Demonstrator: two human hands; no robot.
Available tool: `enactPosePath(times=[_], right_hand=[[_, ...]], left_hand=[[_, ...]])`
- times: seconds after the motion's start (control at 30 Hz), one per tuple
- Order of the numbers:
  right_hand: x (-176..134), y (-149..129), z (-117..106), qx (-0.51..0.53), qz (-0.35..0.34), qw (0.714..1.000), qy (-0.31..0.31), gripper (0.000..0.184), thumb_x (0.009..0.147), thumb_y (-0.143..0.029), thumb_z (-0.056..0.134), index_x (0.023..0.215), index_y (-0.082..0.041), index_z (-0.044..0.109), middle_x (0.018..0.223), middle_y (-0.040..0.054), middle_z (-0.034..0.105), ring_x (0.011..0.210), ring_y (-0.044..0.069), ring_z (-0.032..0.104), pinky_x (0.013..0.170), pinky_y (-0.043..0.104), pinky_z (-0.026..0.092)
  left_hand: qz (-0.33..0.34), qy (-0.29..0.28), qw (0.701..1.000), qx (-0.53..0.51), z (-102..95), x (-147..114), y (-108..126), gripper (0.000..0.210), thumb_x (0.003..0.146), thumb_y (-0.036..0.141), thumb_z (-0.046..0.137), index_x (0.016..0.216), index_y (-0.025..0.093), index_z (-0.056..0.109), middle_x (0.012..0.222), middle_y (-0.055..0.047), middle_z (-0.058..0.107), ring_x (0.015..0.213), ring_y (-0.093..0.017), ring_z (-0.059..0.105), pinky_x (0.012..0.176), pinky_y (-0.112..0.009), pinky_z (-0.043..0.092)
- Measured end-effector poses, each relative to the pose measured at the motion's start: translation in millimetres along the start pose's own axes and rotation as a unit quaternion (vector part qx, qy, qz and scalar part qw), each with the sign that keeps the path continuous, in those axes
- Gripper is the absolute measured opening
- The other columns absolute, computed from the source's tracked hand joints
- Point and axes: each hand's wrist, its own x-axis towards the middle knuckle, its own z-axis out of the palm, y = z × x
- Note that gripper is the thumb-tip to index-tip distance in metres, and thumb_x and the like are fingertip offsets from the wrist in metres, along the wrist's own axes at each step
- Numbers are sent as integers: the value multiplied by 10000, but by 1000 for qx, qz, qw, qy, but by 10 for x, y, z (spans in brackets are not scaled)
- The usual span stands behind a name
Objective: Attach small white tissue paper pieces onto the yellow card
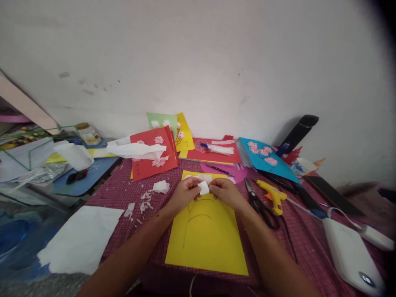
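Head view: the fingers of the left hand (185, 193) and right hand (227, 192) pinch a small white paper piece (203, 188) over the far part of the yellow sheet (212, 239). It looks thin, so uneven pulling could tear it. Scissors (254, 198) lie just right of the right forearm; a sideways swing might knock them. Most room for moving is between the forearms, toward the near edge of the counter (114, 189).

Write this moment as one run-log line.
left hand: holds white paper square; right hand: at its edge; beneath: yellow sheet; right side: scissors, yellow glue gun
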Motion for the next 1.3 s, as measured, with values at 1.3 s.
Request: enactPosePath(times=[1.3], right_hand=[[-39, -106, 74, 29, -20, 999, 5, 199, 771, -335, 561, 658, -182, 502, 548, -46, 486, 467, 93, 451, 448, 207, 328]], left_hand=[[29, -5, 996, 78, -14, -41, 53, 166, 720, 280, 653, 779, 148, 572, 698, 14, 566, 560, -77, 492, 517, -195, 391]])
